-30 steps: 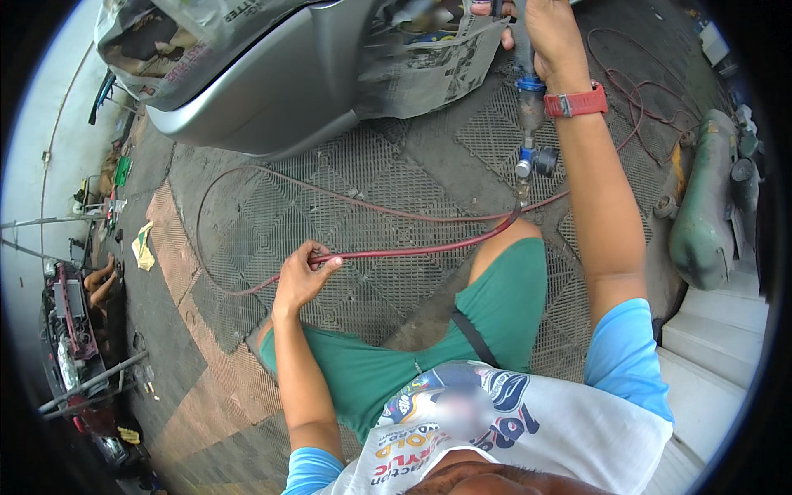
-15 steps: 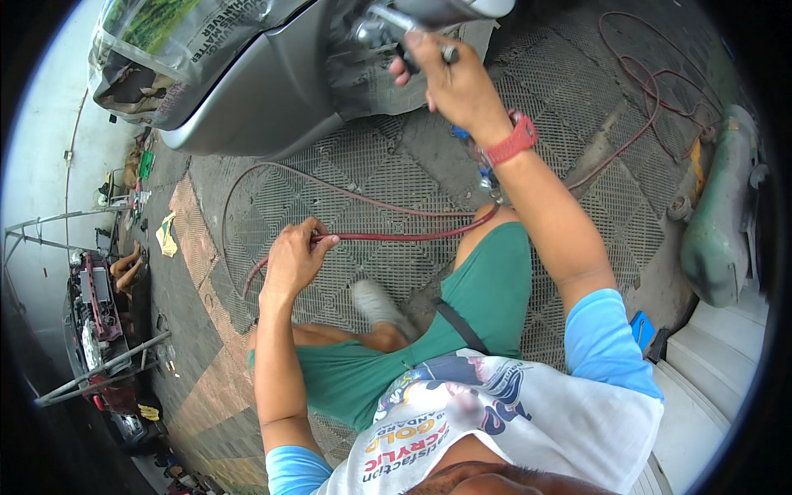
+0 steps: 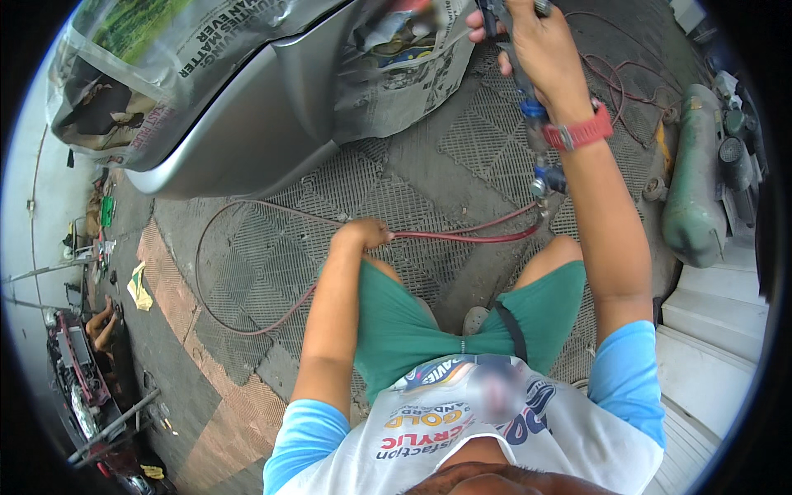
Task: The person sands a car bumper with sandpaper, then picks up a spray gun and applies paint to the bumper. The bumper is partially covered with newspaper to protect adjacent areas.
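A spray gun (image 3: 520,49) is gripped in the right hand (image 3: 536,41) beside the newspaper-masked silver car panel (image 3: 247,124). The red air hose (image 3: 462,237) is clasped by the left hand (image 3: 363,235) above the knees.

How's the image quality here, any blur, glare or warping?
Head view: strong fisheye, a black rim rings the picture and the car panel bows; daylight is soft, without hard shadows; the right hand near the top edge is slightly smeared; the left hand on the red hose looks sharp.
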A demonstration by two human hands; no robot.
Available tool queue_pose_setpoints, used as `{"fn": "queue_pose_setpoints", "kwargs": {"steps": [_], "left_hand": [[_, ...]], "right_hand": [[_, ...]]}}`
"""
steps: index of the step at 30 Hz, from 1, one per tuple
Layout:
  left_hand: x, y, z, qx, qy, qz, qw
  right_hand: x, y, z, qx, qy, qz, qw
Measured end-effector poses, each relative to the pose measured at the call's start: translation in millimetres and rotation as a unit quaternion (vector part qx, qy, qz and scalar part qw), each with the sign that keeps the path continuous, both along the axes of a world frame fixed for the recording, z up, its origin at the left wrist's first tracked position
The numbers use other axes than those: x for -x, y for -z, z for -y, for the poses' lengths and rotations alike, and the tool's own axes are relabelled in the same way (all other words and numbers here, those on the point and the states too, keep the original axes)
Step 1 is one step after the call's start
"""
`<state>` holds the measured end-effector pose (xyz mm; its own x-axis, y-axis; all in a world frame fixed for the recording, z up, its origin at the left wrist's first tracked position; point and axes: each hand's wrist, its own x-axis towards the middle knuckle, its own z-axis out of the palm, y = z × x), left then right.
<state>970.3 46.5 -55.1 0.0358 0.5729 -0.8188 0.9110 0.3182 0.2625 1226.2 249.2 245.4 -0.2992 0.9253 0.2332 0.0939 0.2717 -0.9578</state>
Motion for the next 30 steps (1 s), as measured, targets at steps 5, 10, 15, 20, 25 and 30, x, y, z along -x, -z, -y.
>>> {"fn": "queue_pose_setpoints", "kwargs": {"steps": [5,10,15,20,25,30], "left_hand": [[-57,24,-66,0.045,0.124,0.045,0.99],[-80,60,-93,0.046,0.156,0.041,0.986],[-68,43,-97,0.061,0.142,0.051,0.987],[-51,34,-86,0.101,0.025,0.021,0.994],[-42,14,-46,0.028,-0.021,-0.051,0.998],[-111,-45,-4,-0.009,-0.077,-0.172,0.982]], "right_hand": [[32,-11,58,-0.024,-0.103,0.028,0.994],[39,-11,74,-0.048,-0.224,0.023,0.973],[8,1,28,-0.02,-0.097,-0.054,0.994],[-27,38,-28,-0.04,-0.058,-0.049,0.996],[-3,127,-68,-0.283,-0.103,-0.223,0.927],[-1,187,-67,-0.278,-0.229,-0.168,0.918]]}}
